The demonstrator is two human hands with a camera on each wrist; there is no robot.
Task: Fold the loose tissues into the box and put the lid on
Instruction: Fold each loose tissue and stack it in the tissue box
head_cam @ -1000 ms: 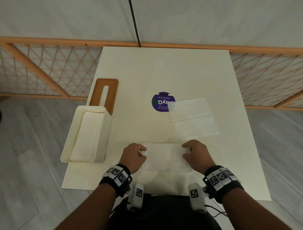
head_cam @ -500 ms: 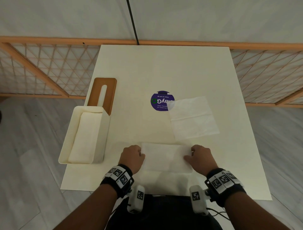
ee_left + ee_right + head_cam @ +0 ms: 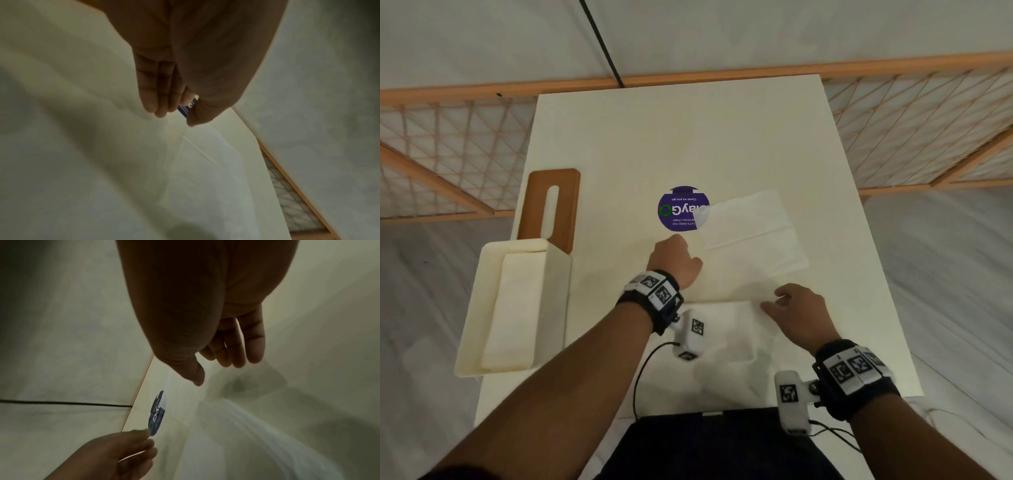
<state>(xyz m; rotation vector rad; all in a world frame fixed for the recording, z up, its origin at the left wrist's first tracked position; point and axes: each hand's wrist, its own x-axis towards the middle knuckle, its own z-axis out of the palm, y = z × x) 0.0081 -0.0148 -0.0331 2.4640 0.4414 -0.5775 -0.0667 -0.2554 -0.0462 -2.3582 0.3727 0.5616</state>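
A cream tissue box (image 3: 554,308) stands open at the table's left edge with a stack of tissues (image 3: 513,308) inside. Its brown slotted lid (image 3: 536,209) lies just behind it. A folded tissue (image 3: 722,325) lies near the front edge. An unfolded tissue (image 3: 753,233) lies flat farther back, and also shows in the left wrist view (image 3: 205,162). My left hand (image 3: 674,250) reaches to that sheet's near left corner, fingers loosely together and holding nothing (image 3: 176,113). My right hand (image 3: 774,301) is relaxed at the folded tissue's far right corner, empty (image 3: 216,371).
A round purple sticker (image 3: 678,209) sits mid-table, partly under the flat tissue. The cream table (image 3: 688,137) ends at a wooden lattice railing (image 3: 448,144) behind and to both sides. The box overhangs the table's left edge.
My left hand let go of the folded tissue and moved forward to the flat tissue by the sticker. My right hand loosened and shifted slightly at the folded tissue's right end.
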